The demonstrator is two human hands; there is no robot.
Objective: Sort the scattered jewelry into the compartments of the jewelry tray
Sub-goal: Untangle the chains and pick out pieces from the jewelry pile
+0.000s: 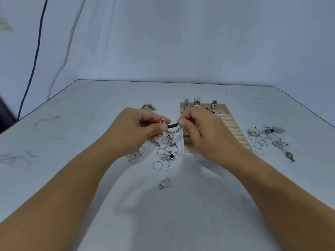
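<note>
Both my hands hold one bracelet (pixel 173 125) with a black cord section and a silver chain, above the table just left of the tray. My left hand (pixel 139 129) pinches its rose-gold clasp end; my right hand (pixel 201 131) pinches the other end of the black cord. The white jewelry tray (pixel 183 142) has beige lining, ring-roll slots (pixel 233 131) on its right side and watches (pixel 196 102) standing in the far compartments. A pile of silver rings and chains (pixel 166 153) lies under my hands. A heart pendant (pixel 165 183) lies nearer me.
More silver hoops, rings and pendants (pixel 268 138) are scattered right of the tray. A patterned piece (pixel 147 107) lies beyond my left hand. Flat rings (pixel 133 157) rest by my left wrist. A dark cable (pixel 34 57) hangs on the wall at left.
</note>
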